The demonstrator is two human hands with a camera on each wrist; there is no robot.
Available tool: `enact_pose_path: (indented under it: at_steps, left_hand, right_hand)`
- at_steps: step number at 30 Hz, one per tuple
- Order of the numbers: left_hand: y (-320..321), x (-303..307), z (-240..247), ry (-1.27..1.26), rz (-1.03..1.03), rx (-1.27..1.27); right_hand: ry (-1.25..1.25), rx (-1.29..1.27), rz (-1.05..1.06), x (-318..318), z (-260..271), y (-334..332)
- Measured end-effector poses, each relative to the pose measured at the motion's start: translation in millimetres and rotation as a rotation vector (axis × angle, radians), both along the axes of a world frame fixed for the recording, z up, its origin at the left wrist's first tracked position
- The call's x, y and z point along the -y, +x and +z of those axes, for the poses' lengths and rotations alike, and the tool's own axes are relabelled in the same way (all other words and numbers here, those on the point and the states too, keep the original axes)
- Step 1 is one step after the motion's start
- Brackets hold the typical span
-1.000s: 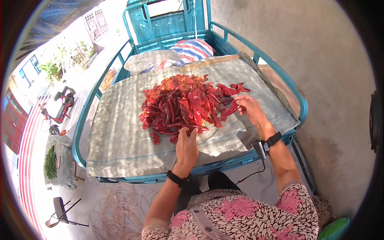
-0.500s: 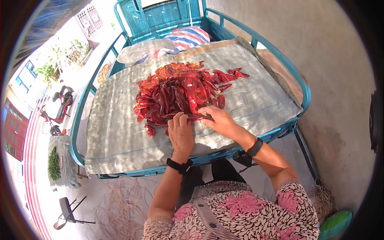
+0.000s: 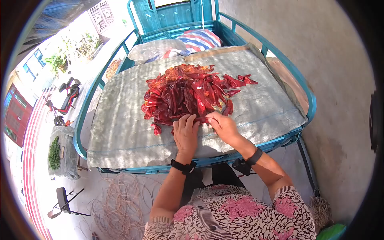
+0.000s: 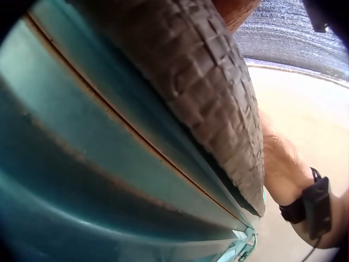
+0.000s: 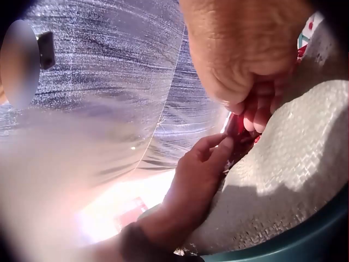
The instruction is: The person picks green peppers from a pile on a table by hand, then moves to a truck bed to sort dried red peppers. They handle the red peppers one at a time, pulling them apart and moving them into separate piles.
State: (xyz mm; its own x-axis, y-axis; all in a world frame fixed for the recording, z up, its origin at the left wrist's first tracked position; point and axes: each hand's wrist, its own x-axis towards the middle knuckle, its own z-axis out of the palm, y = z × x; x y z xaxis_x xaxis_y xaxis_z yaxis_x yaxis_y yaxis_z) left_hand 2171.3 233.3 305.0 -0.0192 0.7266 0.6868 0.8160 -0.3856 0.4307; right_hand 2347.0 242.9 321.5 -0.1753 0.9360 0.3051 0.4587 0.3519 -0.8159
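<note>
Pile [image 3: 180,94]: red peppers heaped on the sheet, glossy dark red toward the person, more orange along the far side.
Pepper [image 3: 203,119]: one stretched crosswise between the two hands, at the pile's near edge.
Left hand [image 3: 187,134]: at the pile's near edge, fingers bent over the pepper; the right wrist view shows its thumb and forefinger pinching it.
Right hand [image 3: 225,128]: just beside the left hand, at the pile's near right corner, grasping the other end of the pepper with thumb and curled fingers.
Strays: a loose pepper [image 3: 157,129] at the pile's near left corner; a few more spread from its right side.
Sheet [image 3: 116,124]: pale and woven, under the pile and out past it on every side, dappled with sun.
Cart [image 3: 182,16]: blue, its rails to the left and right of the pile, its panel beyond.
Bags: a striped bag [image 3: 200,39] and a pale bag [image 3: 154,50], both behind the pile.
Ground: scooter [image 3: 69,98], greens [image 3: 54,152] and chair [image 3: 63,200], all well left of the pile.
Wall [image 3: 332,100]: well right of the pile.
</note>
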Motion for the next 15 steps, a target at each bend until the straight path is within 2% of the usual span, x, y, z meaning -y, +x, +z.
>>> enact_pose_path:
  at_steps: [1,2,5,9,10,13,15]
  left_hand:
    - [1,0,0,0.014,0.010,0.006]
    - [0,1,2,0.012,0.007,0.006]
    - [2,2,3,0.005,0.011,0.036]
    - [0,-1,1,0.019,0.018,0.057]
    - [0,-1,0,0.019,0.008,0.039]
    - [-1,-1,-2,0.004,0.001,0.037]
    - [-2,-2,-6,-0.002,0.005,0.022]
  right_hand:
    - [-0.103,-0.048,-0.001,1,2,3]
    - [-0.030,-0.022,-0.021,0,5,8]
    - [-0.048,-0.019,-0.019,-6,15,22]
    - [-0.145,-0.275,-0.042,-34,18,33]
    - [-0.168,-0.488,0.005,-38,24,34]
    - [-0.002,-0.590,-0.059,-51,39,30]
    - [-0.018,-0.289,-0.126,-60,31,55]
